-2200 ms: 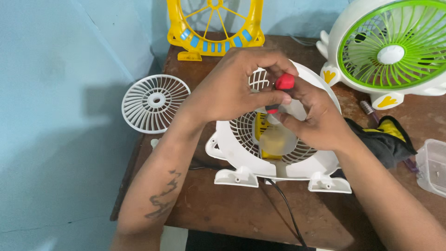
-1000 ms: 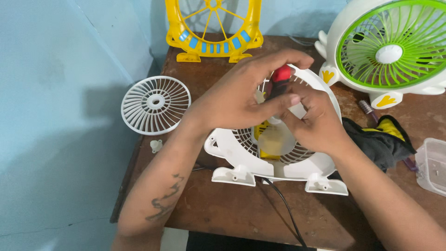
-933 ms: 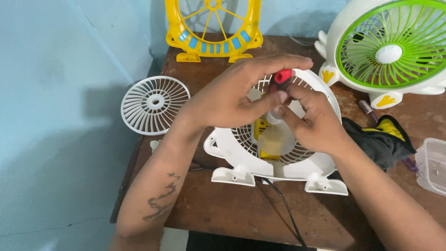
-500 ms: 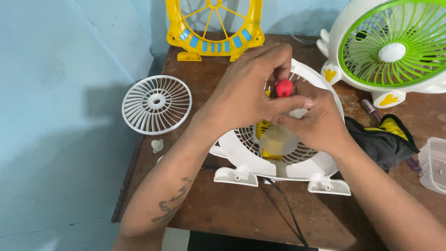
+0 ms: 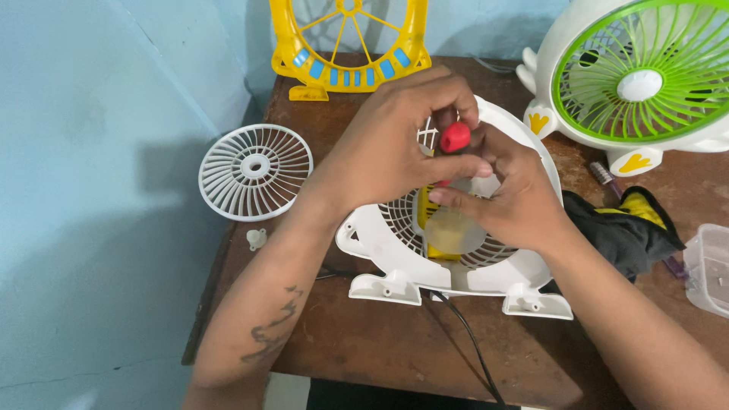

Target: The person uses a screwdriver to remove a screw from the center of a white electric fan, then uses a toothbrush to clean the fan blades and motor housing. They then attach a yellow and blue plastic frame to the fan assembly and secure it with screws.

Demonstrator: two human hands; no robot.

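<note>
A white fan housing (image 5: 395,250) lies flat on the brown wooden table (image 5: 364,342), its feet toward me and a yellow part (image 5: 425,216) with translucent blades inside it. Over its middle, my left hand (image 5: 395,144) is closed on a red-handled screwdriver (image 5: 456,137) standing upright over the fan's hub. My right hand (image 5: 509,190) comes in from the right, fingertips on the hub and the tool's shaft below the handle. The tool's tip is hidden by my fingers.
A loose white round grille (image 5: 254,171) and a small white cap (image 5: 257,238) lie at the left. A yellow fan frame (image 5: 349,45) stands at the back, a white and green fan (image 5: 645,83) at the right. Black and yellow cloth (image 5: 623,228), a clear plastic box (image 5: 710,269), a black cable (image 5: 471,349).
My left hand has turned and shifted on the red handle, which moved a little over the hub. The right hand stays on the fan's middle. The fan housing has barely moved.
</note>
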